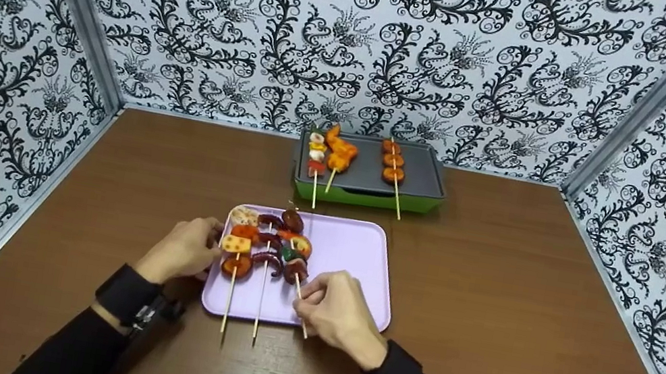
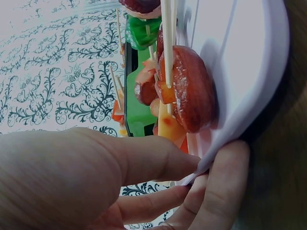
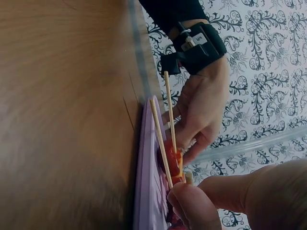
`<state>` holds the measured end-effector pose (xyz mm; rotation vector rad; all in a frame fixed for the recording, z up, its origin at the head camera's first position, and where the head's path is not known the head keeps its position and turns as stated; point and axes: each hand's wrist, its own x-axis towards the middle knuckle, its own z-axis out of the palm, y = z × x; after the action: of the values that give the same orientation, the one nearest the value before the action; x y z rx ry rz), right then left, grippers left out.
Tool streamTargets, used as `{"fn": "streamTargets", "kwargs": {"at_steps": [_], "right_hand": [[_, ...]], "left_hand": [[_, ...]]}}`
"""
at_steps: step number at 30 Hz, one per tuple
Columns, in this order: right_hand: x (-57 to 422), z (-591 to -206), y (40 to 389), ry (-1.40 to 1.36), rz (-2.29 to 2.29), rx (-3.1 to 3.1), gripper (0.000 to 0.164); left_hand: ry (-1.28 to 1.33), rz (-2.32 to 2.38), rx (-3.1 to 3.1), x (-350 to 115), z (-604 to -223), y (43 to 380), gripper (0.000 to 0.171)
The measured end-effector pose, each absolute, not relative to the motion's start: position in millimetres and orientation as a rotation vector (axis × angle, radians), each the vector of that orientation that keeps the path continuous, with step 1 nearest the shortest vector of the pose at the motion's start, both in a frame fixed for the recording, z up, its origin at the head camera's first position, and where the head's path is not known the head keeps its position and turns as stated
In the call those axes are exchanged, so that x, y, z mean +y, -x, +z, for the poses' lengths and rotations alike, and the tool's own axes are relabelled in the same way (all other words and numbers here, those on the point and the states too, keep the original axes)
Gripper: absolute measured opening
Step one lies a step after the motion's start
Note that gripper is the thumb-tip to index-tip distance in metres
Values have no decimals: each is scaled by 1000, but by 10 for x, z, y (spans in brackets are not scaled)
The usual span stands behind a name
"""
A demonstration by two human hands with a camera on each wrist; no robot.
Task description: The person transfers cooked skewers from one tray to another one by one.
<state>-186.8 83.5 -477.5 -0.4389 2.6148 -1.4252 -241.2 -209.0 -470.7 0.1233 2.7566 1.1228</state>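
A pale purple tray (image 1: 352,255) lies on the table with three toy food skewers on its left half. My left hand (image 1: 183,248) pinches the tray's left rim between thumb and fingers, and the left wrist view shows the rim (image 2: 211,158) between them. With thumb and fingertips, my right hand (image 1: 340,312) holds the stick of the rightmost skewer (image 1: 296,261), which has a green piece and reddish-brown pieces on it. Beside it lie a skewer of dark red curved pieces (image 1: 267,258) and one with a yellow dotted piece (image 1: 236,244). Their sticks overhang the tray's front edge.
Behind the tray stands a green toy grill (image 1: 365,198) with a grey top. On it are a mixed skewer (image 1: 317,153), an orange skewer (image 1: 341,151) and a skewer of round orange slices (image 1: 392,175). Patterned walls (image 1: 357,47) enclose the brown table (image 1: 482,275).
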Motion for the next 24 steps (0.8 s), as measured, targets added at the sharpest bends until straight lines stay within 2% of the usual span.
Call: {"fn": "streamTargets", "kwargs": {"at_steps": [15, 24], "right_hand": [[704, -4834, 1831, 327, -1664, 2319, 19], [731, -4819, 1845, 336, -1649, 2296, 19]], "left_hand": [[-75, 1153, 2703, -2082, -4706, 2410, 48], [-80, 1135, 2730, -2077, -4704, 2410, 49]]}}
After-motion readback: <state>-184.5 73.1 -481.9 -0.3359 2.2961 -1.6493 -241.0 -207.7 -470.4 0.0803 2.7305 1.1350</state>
